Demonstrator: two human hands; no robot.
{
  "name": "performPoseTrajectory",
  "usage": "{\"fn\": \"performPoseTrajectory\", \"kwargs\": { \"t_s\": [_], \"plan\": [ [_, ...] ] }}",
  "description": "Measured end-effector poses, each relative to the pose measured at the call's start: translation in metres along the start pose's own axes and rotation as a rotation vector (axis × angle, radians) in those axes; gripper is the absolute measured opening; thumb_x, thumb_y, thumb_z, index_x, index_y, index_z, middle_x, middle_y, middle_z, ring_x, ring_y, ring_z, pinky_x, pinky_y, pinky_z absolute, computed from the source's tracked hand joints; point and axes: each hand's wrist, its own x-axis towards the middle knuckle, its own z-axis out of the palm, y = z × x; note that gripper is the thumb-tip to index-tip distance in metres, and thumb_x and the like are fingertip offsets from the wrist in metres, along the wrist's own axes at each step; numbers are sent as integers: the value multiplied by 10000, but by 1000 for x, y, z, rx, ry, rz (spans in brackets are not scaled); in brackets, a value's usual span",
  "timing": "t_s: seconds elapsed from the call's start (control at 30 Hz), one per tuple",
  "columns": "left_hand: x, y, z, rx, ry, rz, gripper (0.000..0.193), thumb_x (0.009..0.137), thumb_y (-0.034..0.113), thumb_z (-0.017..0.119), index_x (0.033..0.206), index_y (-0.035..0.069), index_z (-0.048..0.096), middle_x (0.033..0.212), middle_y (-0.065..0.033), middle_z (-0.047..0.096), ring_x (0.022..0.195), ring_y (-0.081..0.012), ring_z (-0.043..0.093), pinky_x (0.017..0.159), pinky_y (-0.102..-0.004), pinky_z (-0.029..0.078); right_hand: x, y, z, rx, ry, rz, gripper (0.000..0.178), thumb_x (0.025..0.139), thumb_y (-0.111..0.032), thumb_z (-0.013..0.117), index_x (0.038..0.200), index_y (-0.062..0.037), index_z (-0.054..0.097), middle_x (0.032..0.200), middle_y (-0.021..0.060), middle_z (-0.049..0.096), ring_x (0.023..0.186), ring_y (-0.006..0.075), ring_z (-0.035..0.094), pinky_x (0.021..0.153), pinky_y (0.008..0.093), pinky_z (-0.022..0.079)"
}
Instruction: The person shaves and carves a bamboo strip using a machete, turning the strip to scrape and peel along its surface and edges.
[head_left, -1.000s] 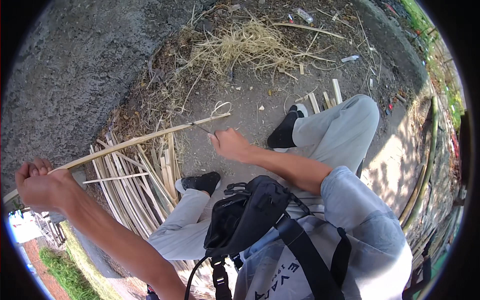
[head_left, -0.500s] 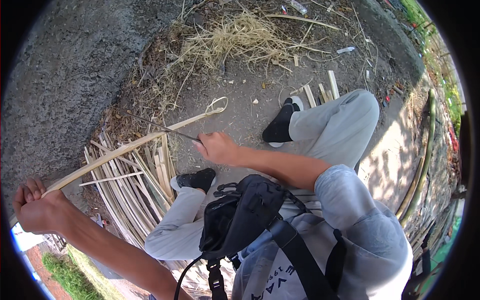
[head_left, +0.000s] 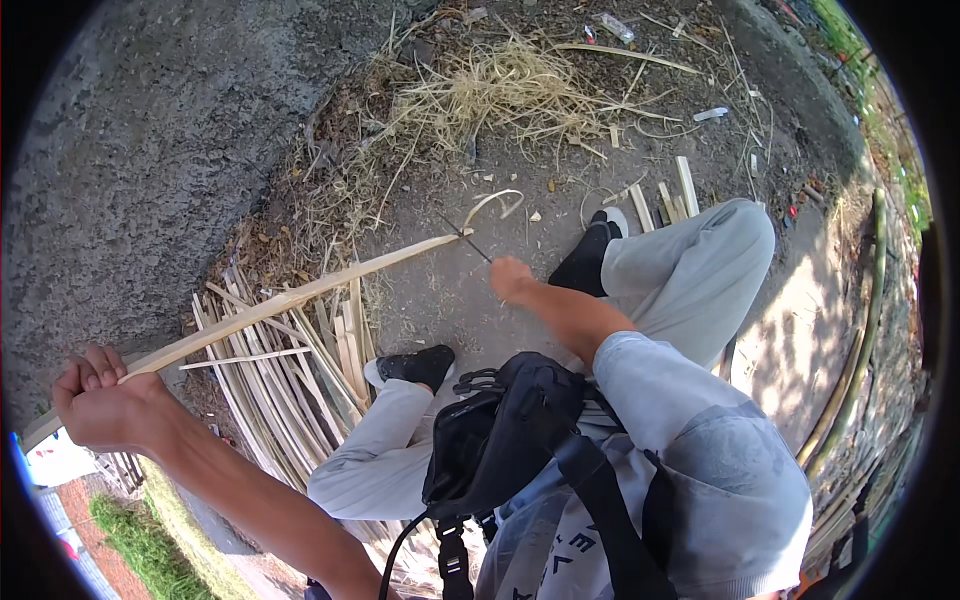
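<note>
My left hand (head_left: 112, 402) is wrapped round one end of a long pale bamboo strip (head_left: 300, 293) at the far left. The strip slants up and away to the right, in front of my legs. At its far end a thin curled shaving (head_left: 497, 196) still hangs on. My right hand (head_left: 512, 279) grips a knife, its handle mostly hidden in the fist. The narrow dark blade (head_left: 468, 240) crosses the strip close to that far end.
A stack of split strips (head_left: 270, 390) lies beside my left foot, under the held strip. Tangled shavings (head_left: 510, 90) cover the ground ahead. Short pieces (head_left: 685, 185) lie by my right foot. Green poles (head_left: 865, 330) rest at the right; a rough wall (head_left: 160, 130) stands left.
My right hand has drawn the knife along the strip, away from my left hand, to the far end with the curl. My left hand keeps its hold. The whole view has shifted slightly.
</note>
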Motion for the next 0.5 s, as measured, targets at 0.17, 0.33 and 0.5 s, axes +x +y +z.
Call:
{"fn": "performPoseTrajectory", "kwargs": {
  "t_s": [0.17,0.33,0.5],
  "plan": [
    [12,11,-29,79,13,71,253,720,-10,416,570,119,258,544,-6,247,406,-104,238,387,-251,181,-26,-77,-35,45,-204,-51,274,844,-184,515,971,22,644,953,279,623,911,415,622,795,484,507],
    [16,0,-19,74,94,34,256,736,3,405,583,126,242,553,-5,235,411,-105,225,386,-251,172,-40,-56,-27,51,-153,-8,315,839,-197,522,1006,49,625,973,267,629,929,404,622,836,454,502],
    [19,7,-37,67,75,-7,254,749,-2,392,586,128,247,552,-4,235,406,-105,232,383,-262,178,-19,-25,-18,-117,-184,9,319,827,-195,527,994,56,629,863,262,642,824,415,644,790,466,521]
  ]
}}
